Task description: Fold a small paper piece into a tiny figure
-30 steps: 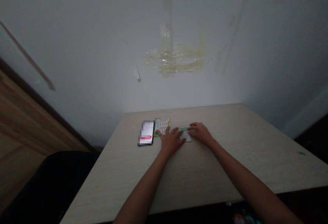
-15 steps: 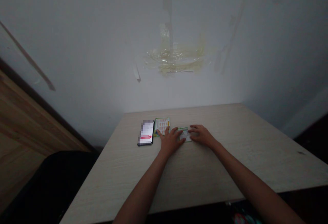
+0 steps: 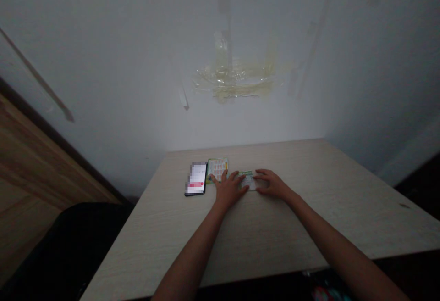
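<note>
L grip (image 3: 229,190) is spread wide, palm down, w/ index and thumb laid over the L part of a card (image 3: 248,182) and the outer fingers reaching the near R part of a booklet (image 3: 217,167). R grip (image 3: 273,185) is held half-curled, thumb and fingers parted, tips set at the card's R edge; whether any pressure is applied can't be told. Nothing is seen lifted by either.

Card is placed flat on the counter (image 3: 292,227), btwn the two grips, approx. mid-width. Its green strip is turned to the far side, i.e. toward the wall (image 3: 120,62); sides are aligned roughly fore-aft. Since its L end is covered, its long axis can't be told.

Booklet is laid flat to the L of the card, long axis run away from the viewer, far end nearer the wall. Phone (image 3: 197,178) is set just L of it, screen up and lit, partly pixelated, long axis also fore-aft, far end tilted slightly R. Clear tape (image 3: 237,80) is stuck on the wall above.
</note>
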`<state>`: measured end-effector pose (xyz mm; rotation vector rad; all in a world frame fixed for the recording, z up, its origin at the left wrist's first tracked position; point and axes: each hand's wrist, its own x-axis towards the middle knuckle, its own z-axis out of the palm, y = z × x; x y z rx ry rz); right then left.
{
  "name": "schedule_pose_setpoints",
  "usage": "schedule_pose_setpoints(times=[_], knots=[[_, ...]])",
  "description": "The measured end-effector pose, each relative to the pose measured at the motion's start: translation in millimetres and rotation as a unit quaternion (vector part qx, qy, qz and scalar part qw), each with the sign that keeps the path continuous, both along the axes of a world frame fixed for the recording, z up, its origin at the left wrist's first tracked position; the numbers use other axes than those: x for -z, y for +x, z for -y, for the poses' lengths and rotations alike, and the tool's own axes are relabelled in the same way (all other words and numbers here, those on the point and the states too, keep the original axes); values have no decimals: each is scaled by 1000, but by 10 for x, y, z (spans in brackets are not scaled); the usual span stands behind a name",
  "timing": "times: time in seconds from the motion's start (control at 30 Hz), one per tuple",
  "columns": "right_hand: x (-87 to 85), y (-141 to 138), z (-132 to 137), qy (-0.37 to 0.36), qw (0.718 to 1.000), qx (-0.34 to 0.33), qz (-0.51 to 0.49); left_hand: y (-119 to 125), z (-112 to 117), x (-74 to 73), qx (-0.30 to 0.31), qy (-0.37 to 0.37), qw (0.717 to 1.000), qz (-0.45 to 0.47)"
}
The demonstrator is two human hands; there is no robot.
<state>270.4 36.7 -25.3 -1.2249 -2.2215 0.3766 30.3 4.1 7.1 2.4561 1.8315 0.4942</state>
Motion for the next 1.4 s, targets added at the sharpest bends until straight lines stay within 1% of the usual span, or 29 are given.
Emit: schedule_pose_setpoints(times=[0.3, 0.53, 0.67, 0.83, 1.07, 1.23, 1.4], knots=[[-14, -5, 70, 13, 1000, 5, -17, -1, 17, -15, 6, 7, 1000, -5], [-18, 10, 57, 31, 999, -8, -21, -6, 54, -75, 1, -3, 1000, -19], [-14, 6, 57, 39, 999, -11, -17, -7, 56, -81, -1, -6, 1000, -18], [-8, -22, 49, 39, 999, 9, -14, -13, 41, -55, 3, -1, 1000, -16], [-41, -55, 33, 52, 998, 34, 2, -15, 36, -46, 6, 2, 1000, -11], [-52, -77, -28, 57, 997, 47, 17, -8, 34, -46, 2, 2, 1000, -13], [-57, -120, -88, 58, 995, 74, 35, -7, 29, -45, -1, 0, 1000, -11]])
